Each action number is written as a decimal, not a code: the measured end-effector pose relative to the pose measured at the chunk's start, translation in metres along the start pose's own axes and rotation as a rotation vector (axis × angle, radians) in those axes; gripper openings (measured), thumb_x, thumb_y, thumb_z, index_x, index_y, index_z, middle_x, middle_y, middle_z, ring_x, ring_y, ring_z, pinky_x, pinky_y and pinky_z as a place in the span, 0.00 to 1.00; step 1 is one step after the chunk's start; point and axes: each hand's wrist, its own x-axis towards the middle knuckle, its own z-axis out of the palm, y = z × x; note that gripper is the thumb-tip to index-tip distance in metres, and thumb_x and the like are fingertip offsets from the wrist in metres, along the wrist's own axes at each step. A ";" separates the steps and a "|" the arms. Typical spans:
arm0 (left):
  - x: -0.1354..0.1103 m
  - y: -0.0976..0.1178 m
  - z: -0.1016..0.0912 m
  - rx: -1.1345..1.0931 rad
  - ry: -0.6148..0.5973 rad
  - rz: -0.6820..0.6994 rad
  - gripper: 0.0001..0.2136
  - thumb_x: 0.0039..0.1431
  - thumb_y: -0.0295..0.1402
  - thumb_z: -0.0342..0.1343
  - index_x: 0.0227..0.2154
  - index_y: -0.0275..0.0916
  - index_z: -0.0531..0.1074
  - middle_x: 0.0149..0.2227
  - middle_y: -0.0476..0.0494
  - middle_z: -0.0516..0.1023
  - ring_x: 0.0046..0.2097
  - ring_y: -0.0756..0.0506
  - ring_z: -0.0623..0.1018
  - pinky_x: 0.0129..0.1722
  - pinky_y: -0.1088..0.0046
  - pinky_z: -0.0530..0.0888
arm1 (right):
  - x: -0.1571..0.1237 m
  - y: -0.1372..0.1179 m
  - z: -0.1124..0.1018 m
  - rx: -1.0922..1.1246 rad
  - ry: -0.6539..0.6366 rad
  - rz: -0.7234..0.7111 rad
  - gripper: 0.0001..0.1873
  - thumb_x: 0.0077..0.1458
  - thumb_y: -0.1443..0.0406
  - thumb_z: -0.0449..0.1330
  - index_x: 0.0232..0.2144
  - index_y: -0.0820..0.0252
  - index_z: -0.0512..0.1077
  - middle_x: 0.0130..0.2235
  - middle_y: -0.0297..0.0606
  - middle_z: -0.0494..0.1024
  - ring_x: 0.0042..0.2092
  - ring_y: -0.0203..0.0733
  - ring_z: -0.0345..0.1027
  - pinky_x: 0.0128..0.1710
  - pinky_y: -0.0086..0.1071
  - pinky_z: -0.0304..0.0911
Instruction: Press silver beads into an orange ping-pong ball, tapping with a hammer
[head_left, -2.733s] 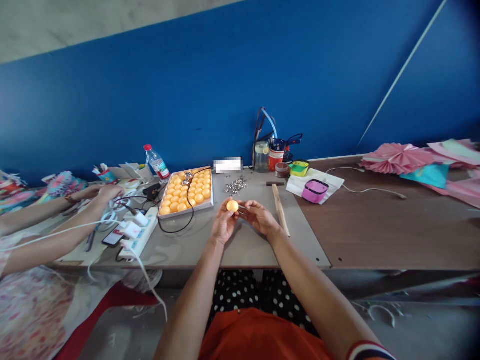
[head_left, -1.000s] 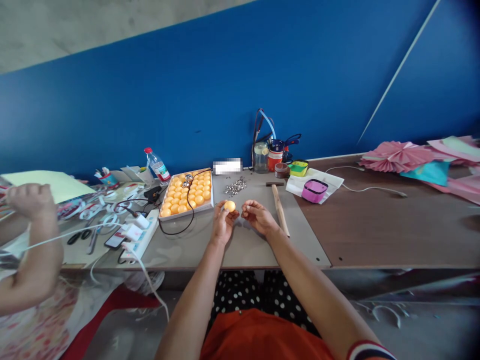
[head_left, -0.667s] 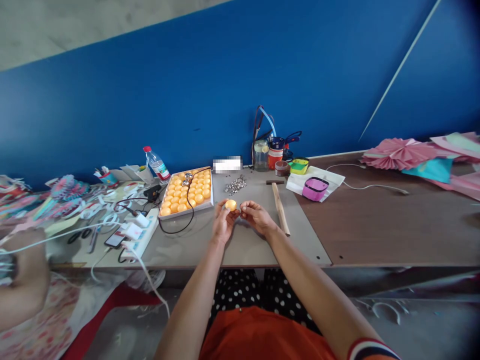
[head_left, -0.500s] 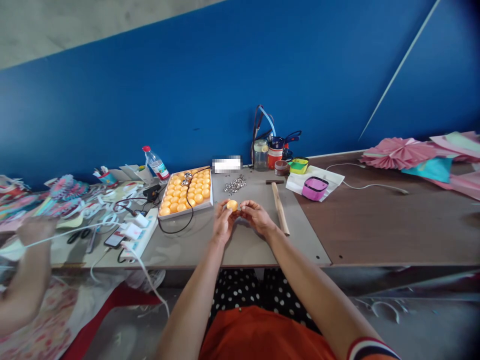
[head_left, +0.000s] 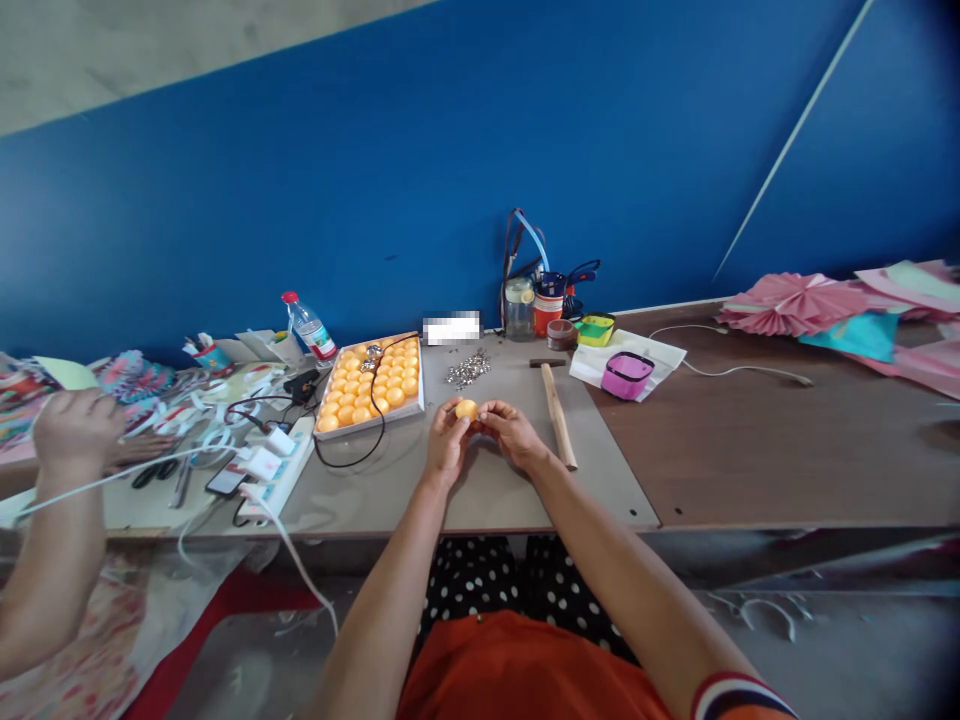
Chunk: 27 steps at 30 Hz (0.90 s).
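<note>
Between thumb and fingers, my left hand [head_left: 447, 446] grips an orange ball [head_left: 466, 410] that looks like a ping-pong ball. My right hand [head_left: 513, 432] is closed in a pinch against the ball's right side; whatever small thing is between its fingertips is too small to make out. Just beyond my hands lies a loose pile of small shiny metal pieces [head_left: 469, 369]. To the left a shallow box [head_left: 367, 424] holds rows of similar orange balls, with a black cable and small shiny parts on top. A hammer [head_left: 556, 415] with a wooden handle rests right of my hands.
Jars and cups [head_left: 520, 310] stand against the blue partition [head_left: 420, 180]. A pink mesh piece [head_left: 627, 376] sits on white paper at right. A power strip [head_left: 281, 475] with chargers, a phone and a bottle [head_left: 309, 325] are at left. A co-worker's hand [head_left: 79, 432] works at far left.
My right fingertips have come in against the ball, which my left hand still holds. The co-worker's hand at far left has risen, with pale green paper now beside it.
</note>
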 end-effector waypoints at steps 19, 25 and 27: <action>0.000 -0.002 0.000 0.023 0.002 0.012 0.21 0.43 0.31 0.65 0.43 0.41 0.70 0.39 0.46 0.76 0.37 0.48 0.75 0.41 0.69 0.70 | 0.002 0.001 -0.003 0.078 0.020 0.065 0.10 0.39 0.63 0.69 0.24 0.60 0.71 0.23 0.29 0.71 0.27 0.30 0.64 0.31 0.26 0.60; -0.002 0.002 0.003 -0.021 -0.001 -0.028 0.22 0.41 0.31 0.66 0.43 0.41 0.72 0.38 0.47 0.76 0.34 0.49 0.76 0.40 0.69 0.70 | 0.002 -0.002 -0.002 0.123 0.022 0.092 0.11 0.38 0.63 0.70 0.23 0.59 0.72 0.23 0.28 0.71 0.26 0.30 0.64 0.30 0.26 0.60; -0.002 0.004 0.004 -0.041 -0.011 -0.035 0.22 0.40 0.30 0.66 0.42 0.41 0.72 0.37 0.48 0.77 0.33 0.50 0.75 0.38 0.70 0.70 | 0.001 -0.003 -0.002 0.131 0.016 0.094 0.11 0.37 0.63 0.70 0.23 0.59 0.72 0.23 0.29 0.71 0.26 0.31 0.64 0.29 0.26 0.60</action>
